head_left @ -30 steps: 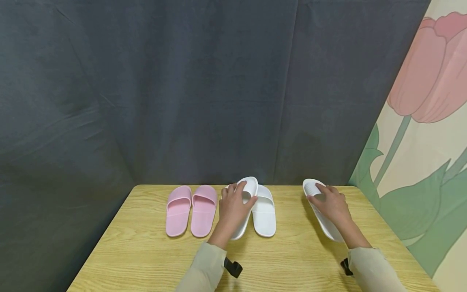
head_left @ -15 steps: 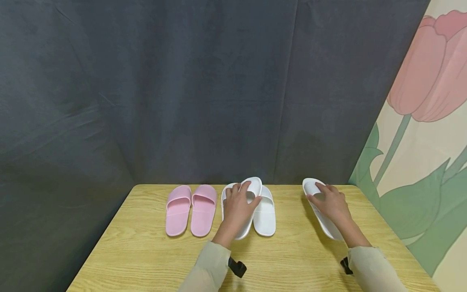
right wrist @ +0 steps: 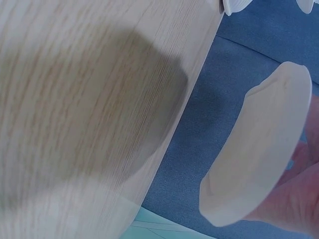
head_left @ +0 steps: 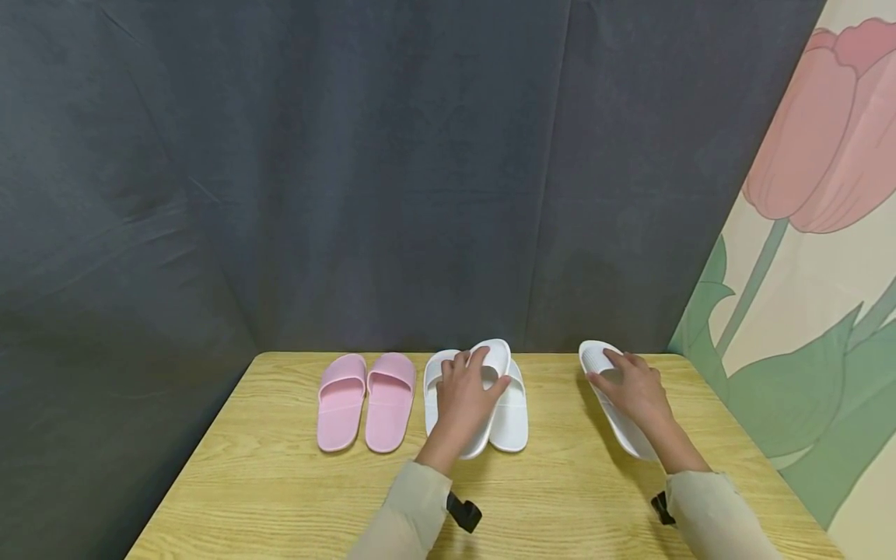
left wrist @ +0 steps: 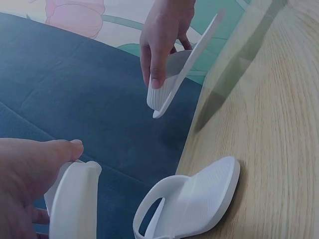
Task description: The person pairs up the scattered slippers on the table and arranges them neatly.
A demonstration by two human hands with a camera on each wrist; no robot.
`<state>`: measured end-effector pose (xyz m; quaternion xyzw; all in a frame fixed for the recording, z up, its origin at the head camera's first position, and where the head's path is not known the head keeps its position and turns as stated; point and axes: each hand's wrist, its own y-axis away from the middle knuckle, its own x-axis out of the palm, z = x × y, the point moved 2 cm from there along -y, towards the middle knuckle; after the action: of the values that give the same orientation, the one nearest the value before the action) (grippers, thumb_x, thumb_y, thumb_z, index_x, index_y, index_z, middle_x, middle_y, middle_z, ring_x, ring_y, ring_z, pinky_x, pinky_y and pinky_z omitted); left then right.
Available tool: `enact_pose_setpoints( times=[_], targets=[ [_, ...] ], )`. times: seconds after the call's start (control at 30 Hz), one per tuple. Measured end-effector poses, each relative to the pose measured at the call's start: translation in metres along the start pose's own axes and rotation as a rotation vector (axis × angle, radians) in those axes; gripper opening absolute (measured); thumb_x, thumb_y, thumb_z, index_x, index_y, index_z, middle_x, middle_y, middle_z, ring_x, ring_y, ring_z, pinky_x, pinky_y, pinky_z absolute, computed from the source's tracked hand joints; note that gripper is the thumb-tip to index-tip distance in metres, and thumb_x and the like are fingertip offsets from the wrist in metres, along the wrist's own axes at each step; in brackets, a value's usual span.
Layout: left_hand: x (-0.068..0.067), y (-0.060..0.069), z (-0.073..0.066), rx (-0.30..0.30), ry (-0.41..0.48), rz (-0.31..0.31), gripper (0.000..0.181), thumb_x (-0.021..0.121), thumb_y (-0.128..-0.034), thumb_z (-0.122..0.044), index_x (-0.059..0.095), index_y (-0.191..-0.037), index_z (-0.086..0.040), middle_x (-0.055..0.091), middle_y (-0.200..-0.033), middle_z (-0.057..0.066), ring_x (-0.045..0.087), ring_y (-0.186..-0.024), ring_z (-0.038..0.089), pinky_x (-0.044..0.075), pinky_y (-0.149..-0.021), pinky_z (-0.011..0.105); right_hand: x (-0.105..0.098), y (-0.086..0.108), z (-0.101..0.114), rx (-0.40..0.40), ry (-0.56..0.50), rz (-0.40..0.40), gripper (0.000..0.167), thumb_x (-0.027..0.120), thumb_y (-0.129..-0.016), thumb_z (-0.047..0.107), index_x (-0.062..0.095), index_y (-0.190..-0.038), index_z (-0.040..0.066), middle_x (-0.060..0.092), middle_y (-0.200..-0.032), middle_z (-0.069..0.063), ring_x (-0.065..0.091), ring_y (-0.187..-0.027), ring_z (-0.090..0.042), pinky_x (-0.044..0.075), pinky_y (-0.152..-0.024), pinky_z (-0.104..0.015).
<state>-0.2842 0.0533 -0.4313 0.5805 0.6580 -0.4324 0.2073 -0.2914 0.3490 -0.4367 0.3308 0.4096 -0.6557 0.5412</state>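
My left hand (head_left: 465,397) grips a white slipper (head_left: 498,355) by its strap, holding it tilted above the table. Under and beside it, a pair of white slippers lies on the table: a left one (head_left: 430,393), partly hidden by the hand, and a right one (head_left: 513,420), partly covered by the held slipper. Farther right, my right hand (head_left: 632,389) grips another white slipper (head_left: 616,424) by its ribbed strap. The left wrist view shows this ribbed slipper (left wrist: 182,79) raised off the tabletop. Its sole (right wrist: 259,144) faces the right wrist camera.
Two pink slippers (head_left: 341,416) lie side by side on the left of the wooden table (head_left: 280,498). A dark curtain (head_left: 392,194) hangs behind the table's back edge. On the right stands a wall with a painted tulip (head_left: 805,148).
My left hand has moved a little to the right with its slipper, uncovering more of the left white slipper on the table. My right hand has stayed almost still.
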Motion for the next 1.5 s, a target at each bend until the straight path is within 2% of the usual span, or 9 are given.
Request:
enact_pose_setpoints(
  times=[0.6, 0.93, 1.17, 1.5],
  targets=[
    [0.010, -0.002, -0.015, 0.021, -0.015, 0.006, 0.062, 0.068, -0.0907, -0.056, 0.054, -0.143, -0.027, 0.054, -0.140, 0.010, 0.046, -0.123, 0.031, 0.047, -0.085, 0.050, -0.002, 0.002, 0.001, -0.001, -0.009, -0.019, 0.071, 0.064, -0.096, 0.044, 0.044, -0.148, 0.001, 0.035, -0.145, -0.042, 0.037, -0.123, -0.067, 0.042, -0.088, -0.072],
    [0.018, -0.004, -0.024, 0.035, -0.012, 0.031, 0.063, 0.065, -0.0917, -0.059, 0.052, -0.145, -0.028, 0.054, -0.140, 0.011, 0.046, -0.125, 0.032, 0.048, -0.086, 0.050, -0.002, 0.002, 0.002, -0.001, 0.002, -0.018, 0.071, 0.063, -0.096, 0.046, 0.045, -0.148, 0.000, 0.037, -0.144, -0.043, 0.038, -0.121, -0.068, 0.043, -0.087, -0.071],
    [0.025, -0.007, -0.035, 0.052, -0.033, 0.031, 0.063, 0.064, -0.0920, -0.060, 0.052, -0.145, -0.028, 0.054, -0.140, 0.010, 0.045, -0.127, 0.033, 0.048, -0.087, 0.050, -0.002, 0.001, 0.002, -0.004, 0.008, -0.022, 0.071, 0.063, -0.096, 0.045, 0.045, -0.148, 0.000, 0.036, -0.145, -0.043, 0.038, -0.121, -0.068, 0.042, -0.088, -0.070],
    [0.033, -0.006, -0.049, 0.058, -0.090, 0.018, 0.063, 0.064, -0.0895, -0.064, 0.053, -0.143, -0.032, 0.057, -0.137, 0.005, 0.048, -0.121, 0.029, 0.049, -0.087, 0.045, -0.002, 0.001, 0.001, 0.002, 0.018, -0.029, 0.071, 0.064, -0.095, 0.045, 0.046, -0.147, 0.000, 0.037, -0.144, -0.043, 0.039, -0.120, -0.068, 0.042, -0.088, -0.070]
  ],
)
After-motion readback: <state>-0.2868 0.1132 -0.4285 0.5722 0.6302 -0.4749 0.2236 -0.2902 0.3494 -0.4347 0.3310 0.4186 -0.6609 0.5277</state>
